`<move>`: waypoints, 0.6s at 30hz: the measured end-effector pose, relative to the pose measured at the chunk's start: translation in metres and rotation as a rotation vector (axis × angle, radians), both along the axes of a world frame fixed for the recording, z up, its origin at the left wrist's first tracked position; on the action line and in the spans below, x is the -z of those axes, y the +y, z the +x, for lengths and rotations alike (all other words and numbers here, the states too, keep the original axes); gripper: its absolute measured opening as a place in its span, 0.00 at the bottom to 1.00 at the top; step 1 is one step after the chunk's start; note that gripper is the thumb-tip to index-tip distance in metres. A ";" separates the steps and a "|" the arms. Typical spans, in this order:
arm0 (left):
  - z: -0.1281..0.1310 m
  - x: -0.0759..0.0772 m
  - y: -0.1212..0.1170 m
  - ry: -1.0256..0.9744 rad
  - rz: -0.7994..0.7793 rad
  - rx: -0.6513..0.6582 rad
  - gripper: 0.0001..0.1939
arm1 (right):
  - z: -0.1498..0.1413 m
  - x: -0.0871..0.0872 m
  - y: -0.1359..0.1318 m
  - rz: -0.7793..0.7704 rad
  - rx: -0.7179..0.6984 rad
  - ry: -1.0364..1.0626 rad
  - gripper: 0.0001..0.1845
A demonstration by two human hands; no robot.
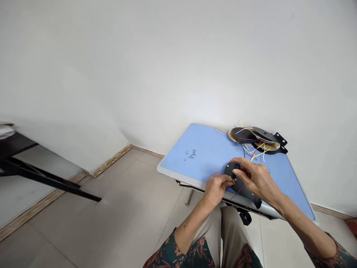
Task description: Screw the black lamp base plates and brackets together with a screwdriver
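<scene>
A black flat plate with a rounded end [244, 190] lies at the front edge of the blue tabletop, tilted towards me. My left hand [219, 187] is closed at the plate's left side, thumb and fingers pinched together; what sits between them is too small to make out. Over the rounded end, my right hand [256, 178] curls its thumb and forefinger around a small black round part [237, 166]. A silvery dot shows near the plate's far rim. Thin wires, red among them, come out by the plate.
Several small shiny metal pieces [192, 153] lie scattered on the left of the blue tabletop [184, 138]. Black plates with brown discs and loose coloured wires [255, 139] are piled at the back right, near the wall. A black-framed table [41, 178] stands far left.
</scene>
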State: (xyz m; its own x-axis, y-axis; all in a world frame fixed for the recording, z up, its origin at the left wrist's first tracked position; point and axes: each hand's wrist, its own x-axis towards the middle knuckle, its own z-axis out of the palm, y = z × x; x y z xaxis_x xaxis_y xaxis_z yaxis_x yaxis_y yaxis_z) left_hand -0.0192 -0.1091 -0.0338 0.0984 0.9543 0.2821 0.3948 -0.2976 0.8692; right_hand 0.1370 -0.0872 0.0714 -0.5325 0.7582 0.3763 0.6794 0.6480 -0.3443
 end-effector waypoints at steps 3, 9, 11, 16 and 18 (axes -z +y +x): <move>-0.002 0.000 0.000 0.013 0.005 0.008 0.10 | 0.000 0.000 0.000 0.018 0.039 0.011 0.13; 0.002 0.003 0.000 0.040 0.014 -0.006 0.11 | -0.002 0.013 0.001 0.122 0.090 0.037 0.15; 0.001 0.003 -0.002 0.012 0.030 0.012 0.11 | 0.001 0.012 -0.003 0.132 0.089 0.138 0.14; -0.048 -0.002 -0.006 -0.083 0.156 -0.208 0.11 | 0.037 -0.001 -0.020 -0.022 0.277 0.725 0.10; -0.085 -0.003 -0.003 -0.038 0.174 -0.464 0.08 | 0.061 -0.002 -0.022 -0.040 0.307 0.922 0.10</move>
